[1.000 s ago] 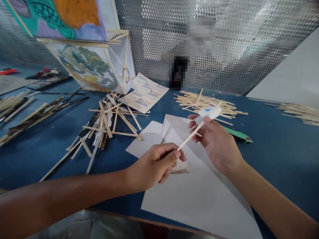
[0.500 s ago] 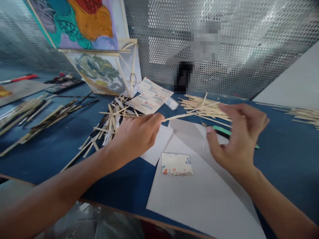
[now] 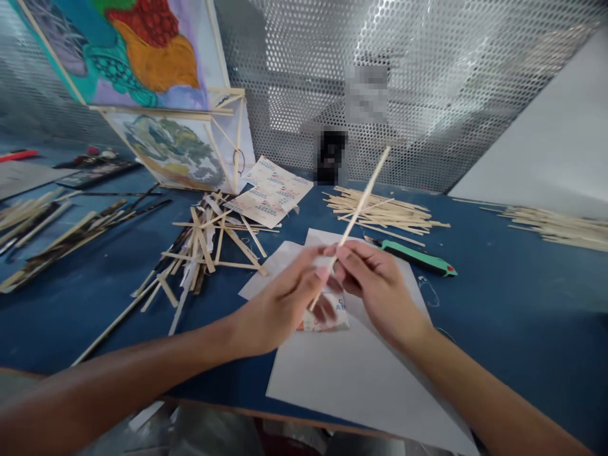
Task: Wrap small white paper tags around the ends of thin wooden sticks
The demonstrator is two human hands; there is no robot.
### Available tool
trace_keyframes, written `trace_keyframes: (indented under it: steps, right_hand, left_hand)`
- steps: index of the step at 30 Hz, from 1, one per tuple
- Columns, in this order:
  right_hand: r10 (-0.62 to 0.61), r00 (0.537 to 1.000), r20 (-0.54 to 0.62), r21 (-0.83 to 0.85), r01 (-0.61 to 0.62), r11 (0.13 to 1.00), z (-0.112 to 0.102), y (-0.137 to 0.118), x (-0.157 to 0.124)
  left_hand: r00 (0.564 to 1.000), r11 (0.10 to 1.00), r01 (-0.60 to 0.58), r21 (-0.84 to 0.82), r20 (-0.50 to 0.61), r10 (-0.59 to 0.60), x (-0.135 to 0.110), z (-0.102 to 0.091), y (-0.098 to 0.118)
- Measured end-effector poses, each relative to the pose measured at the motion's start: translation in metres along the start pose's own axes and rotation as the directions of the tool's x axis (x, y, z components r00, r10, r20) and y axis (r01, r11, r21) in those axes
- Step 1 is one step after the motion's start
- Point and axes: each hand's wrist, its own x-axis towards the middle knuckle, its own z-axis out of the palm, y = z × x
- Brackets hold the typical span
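Between my two hands is a thin pale wooden stick (image 3: 363,199), tilted with its upper end pointing up and to the right. My left hand (image 3: 285,294) pinches its lower part, the fingers somewhat blurred. Close beside it, my right hand (image 3: 373,278) is closed on the stick a little higher up. Below the hands lies a folded piece of sandpaper (image 3: 335,322), printed side up and partly covered by my fingers. It rests on a large white sheet (image 3: 361,380) on the blue table (image 3: 513,329).
A green utility knife (image 3: 418,256) lies right of the sheet. Behind it is a pile of sticks (image 3: 399,214), with more sticks (image 3: 560,225) farther right. Mixed sticks and scraps (image 3: 204,244) lie left, near a printed sandpaper sheet (image 3: 273,190) and a painted, stick-framed box (image 3: 171,149).
My right hand has moved left and closed on the stick beside my left hand. The stick has swung from nearly level to steeply tilted. The view has shifted a little right.
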Motion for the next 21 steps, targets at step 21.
trace_keyframes:
  steps: [21]
  right_hand:
    - [-0.155,0.970,0.186,-0.920,0.227,0.320,-0.109,0.007,0.026]
  left_hand:
    - [0.896,0.676,0.382,-0.630,0.076,-0.437,0.007,0.008,-0.018]
